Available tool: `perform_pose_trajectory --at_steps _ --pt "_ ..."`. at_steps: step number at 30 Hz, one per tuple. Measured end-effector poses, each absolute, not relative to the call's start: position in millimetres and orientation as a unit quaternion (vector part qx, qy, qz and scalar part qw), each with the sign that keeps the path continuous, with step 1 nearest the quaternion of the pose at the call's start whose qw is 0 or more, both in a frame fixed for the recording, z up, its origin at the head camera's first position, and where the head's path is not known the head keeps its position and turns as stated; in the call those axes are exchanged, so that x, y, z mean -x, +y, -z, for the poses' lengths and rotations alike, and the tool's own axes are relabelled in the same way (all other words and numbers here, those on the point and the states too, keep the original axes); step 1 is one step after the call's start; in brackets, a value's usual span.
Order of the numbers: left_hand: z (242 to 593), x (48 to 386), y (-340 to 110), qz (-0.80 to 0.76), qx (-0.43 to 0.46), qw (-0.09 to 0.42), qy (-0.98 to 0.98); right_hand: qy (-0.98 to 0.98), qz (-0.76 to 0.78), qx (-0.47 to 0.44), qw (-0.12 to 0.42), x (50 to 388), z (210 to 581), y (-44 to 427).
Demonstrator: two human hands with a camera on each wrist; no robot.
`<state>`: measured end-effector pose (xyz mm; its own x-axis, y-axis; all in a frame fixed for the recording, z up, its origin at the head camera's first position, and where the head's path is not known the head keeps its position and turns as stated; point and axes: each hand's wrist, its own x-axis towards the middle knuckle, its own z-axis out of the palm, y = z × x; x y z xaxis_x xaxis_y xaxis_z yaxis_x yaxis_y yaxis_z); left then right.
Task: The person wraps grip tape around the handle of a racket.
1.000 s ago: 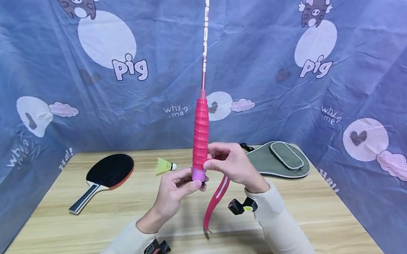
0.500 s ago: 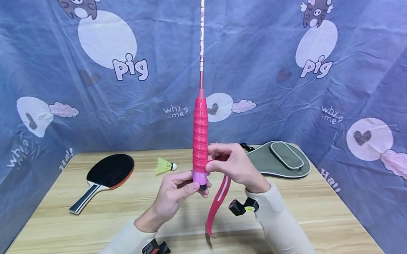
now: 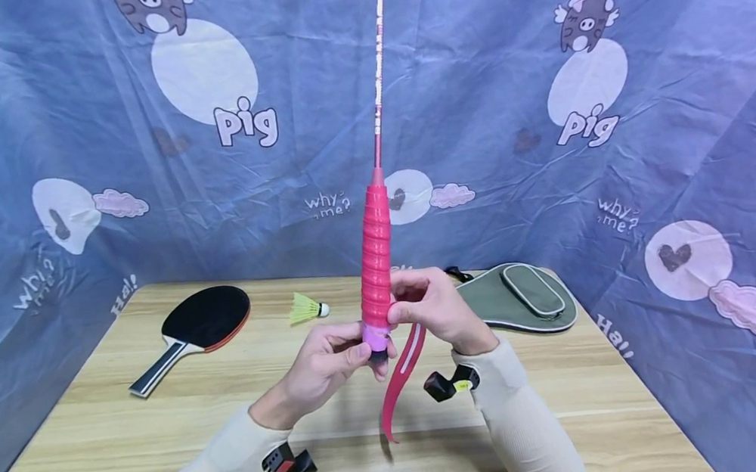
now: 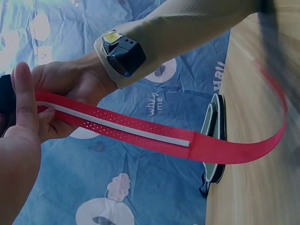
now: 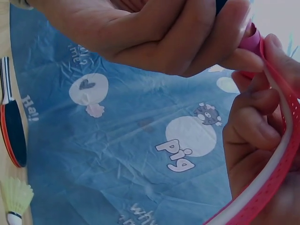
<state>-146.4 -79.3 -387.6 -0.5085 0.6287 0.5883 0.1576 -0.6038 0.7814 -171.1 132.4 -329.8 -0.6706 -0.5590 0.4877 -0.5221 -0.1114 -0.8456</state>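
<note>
A badminton racket [image 3: 375, 259] stands nearly upright above the table, its handle wrapped in red grip tape and its head out of the head view. Low on the handle, my left hand [image 3: 325, 364] grips the purple-banded end, where a black butt cap pokes out below. Against the wrap's lower edge my right hand [image 3: 436, 310] pinches the red grip tape [image 4: 122, 126]. From there a loose length of tape hangs down and curves at its tip. The left wrist view shows the tape's perforations and a raised white strip along it.
On the wooden table [image 3: 233, 432] lie a table tennis bat [image 3: 204, 319] at the left and a yellow shuttlecock [image 3: 306, 308] behind my left hand. A green bat case [image 3: 521, 298] rests at the right. Blue patterned cloth [image 3: 317, 105] surrounds the table's back and sides.
The racket and my left hand have sunk slightly, and more of the black butt cap shows. The tape's hanging end has swung a little. My right hand stays nearly in place.
</note>
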Motion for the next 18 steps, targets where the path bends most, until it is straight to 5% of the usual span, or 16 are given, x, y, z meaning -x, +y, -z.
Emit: perform_pose_trajectory --at_steps 10,18 --pt "388.3 148.6 -80.8 -0.754 -0.486 0.172 0.407 0.637 0.646 0.42 0.034 170.6 333.2 127.5" --pt "387.1 142.9 -77.8 -0.75 -0.372 0.009 0.547 0.661 0.647 0.378 -0.03 169.7 332.7 128.8"
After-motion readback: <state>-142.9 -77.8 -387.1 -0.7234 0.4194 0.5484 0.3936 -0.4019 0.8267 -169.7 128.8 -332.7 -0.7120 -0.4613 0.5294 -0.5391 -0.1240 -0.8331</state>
